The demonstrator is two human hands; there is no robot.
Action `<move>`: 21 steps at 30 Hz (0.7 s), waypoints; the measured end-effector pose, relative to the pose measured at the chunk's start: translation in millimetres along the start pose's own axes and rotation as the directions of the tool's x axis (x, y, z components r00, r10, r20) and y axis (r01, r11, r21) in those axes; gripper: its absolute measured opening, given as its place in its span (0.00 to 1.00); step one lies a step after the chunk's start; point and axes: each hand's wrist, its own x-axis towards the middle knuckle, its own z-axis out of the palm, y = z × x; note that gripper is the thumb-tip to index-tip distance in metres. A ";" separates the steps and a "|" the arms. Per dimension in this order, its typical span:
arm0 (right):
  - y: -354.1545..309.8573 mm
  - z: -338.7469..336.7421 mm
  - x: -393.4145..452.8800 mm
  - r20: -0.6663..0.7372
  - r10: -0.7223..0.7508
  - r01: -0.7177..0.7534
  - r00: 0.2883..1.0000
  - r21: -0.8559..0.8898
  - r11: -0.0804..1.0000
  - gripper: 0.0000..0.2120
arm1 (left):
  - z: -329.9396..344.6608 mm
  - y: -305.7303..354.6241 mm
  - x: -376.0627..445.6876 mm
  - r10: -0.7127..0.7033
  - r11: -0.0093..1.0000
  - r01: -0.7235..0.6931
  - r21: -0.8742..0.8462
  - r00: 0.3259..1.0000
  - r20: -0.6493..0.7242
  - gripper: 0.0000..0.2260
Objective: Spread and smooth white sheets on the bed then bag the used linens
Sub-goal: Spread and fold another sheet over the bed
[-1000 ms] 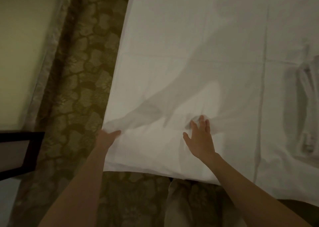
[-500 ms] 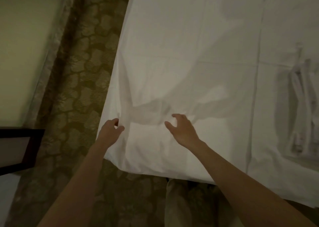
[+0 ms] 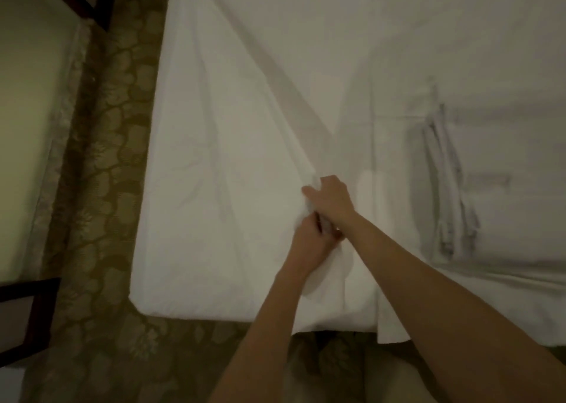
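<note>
Patterned olive-and-tan carpet (image 3: 101, 163) is running down the left side of the view and along the near edge, with a pale wall (image 3: 27, 120) lying beyond it at far left and pieces of dark wooden furniture (image 3: 24, 317) showing at the lower left and upper left corners. Filling most of the view, the bed (image 3: 171, 304) is lying under a white sheet (image 3: 220, 145), which is covering it out to the left edge and the near corner. The cloth is looking smooth toward the top, while long diagonal creases are fanning from the upper left toward the middle, and one broad shadowed fold is running down to where the hands are meeting. A straight lengthwise seam or fold line is showing right of centre, and a loose flap is hanging over the near edge at lower right. A bundle of folded white linens (image 3: 450, 188) is lying well to the right on the bed, blurred and dim. Both bare forearms are reaching in from the bottom, angled up and leftward. The right hand (image 3: 330, 197) is curling its fingers over a gathered bunch of the sheet, knuckles up. Just below and touching it, the left hand (image 3: 309, 240) is gripping the same bunch, pinching the cloth between curled fingers.
</note>
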 end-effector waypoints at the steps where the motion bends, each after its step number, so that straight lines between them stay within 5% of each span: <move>1: 10.2 -24.0 4.5 -0.038 -0.003 0.003 0.999 0.016 1.000 0.12 | 19.8 13.1 5.0 0.015 1.000 -0.015 -0.006 0.999 0.040 0.15; 8: 82.4 -181.7 25.2 -0.275 0.022 -0.006 0.961 0.062 0.998 0.10 | 171.8 94.4 21.5 0.027 0.993 -0.058 0.099 0.956 0.291 0.04; 15: 176.1 -285.9 34.4 -0.378 0.143 -0.095 0.915 0.144 0.985 0.13 | 292.0 134.3 32.4 0.068 0.953 -0.191 0.234 0.890 0.451 0.11; 19: 225.4 -311.0 37.0 -0.308 0.209 -0.128 0.928 0.264 0.956 0.15 | 312.4 133.1 46.0 -0.099 0.922 -0.114 0.370 0.855 0.510 0.20; 21: 246.4 -324.0 37.3 -0.414 0.236 -0.120 0.879 0.287 0.950 0.19 | 304.4 130.9 57.0 -0.190 0.908 -0.054 0.414 0.831 0.523 0.16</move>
